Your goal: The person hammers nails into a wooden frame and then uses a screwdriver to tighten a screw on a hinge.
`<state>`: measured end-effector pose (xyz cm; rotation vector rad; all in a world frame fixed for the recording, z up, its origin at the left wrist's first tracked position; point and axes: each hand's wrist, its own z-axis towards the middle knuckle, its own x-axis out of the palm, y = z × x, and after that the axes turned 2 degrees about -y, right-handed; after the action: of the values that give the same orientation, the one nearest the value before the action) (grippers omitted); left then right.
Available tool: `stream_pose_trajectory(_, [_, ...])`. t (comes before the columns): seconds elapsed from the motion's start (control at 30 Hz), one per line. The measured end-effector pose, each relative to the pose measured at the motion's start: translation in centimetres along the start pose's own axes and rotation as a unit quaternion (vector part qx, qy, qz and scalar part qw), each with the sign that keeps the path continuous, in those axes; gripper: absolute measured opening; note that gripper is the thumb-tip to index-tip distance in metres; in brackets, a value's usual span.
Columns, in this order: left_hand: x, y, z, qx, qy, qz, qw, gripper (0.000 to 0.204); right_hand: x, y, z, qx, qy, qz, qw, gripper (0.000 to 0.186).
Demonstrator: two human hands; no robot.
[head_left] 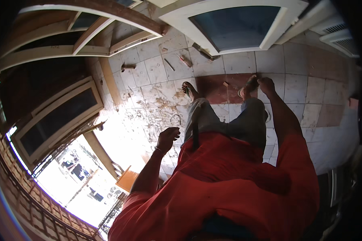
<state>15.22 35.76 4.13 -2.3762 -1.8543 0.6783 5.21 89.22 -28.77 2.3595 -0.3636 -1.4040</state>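
Observation:
My left hand (167,139) hangs over the tiled floor beside my left leg, its fingers loosely bent and a little apart, with nothing visible in it. On the other side, my right hand (266,86) is held out past my right knee, fingers curled closed; whether anything small is inside is hidden. Neither hand touches a tool. Ahead on the floor lie a hammer (128,67), a thin dark rod (169,64), a slim reddish-and-pale tool (185,60) and a long dark-handled tool (205,52).
A pale-framed panel with dark glass (235,26) stands ahead. At the left are an open wooden frame (90,36) and another dark-paned frame (60,116). Debris marks the tiles (159,74), and a small wood piece (225,84) lies between my feet. Bright light enters from the lower left.

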Motion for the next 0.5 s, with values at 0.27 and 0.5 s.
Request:
stream_pose_trajectory(0.27, [-9.9,14.0,11.6,0.362,-0.108,0.314,0.871,0.022,10.0,16.4,8.2,0.020,0.068,-0.034,0.997,0.043])
stream_pose_trajectory(0.5, [-28.1,21.7,26.5,0.034,-0.117,-0.289,0.949,0.035,17.1,42.1,15.5,0.156,0.181,0.065,0.969,0.042])
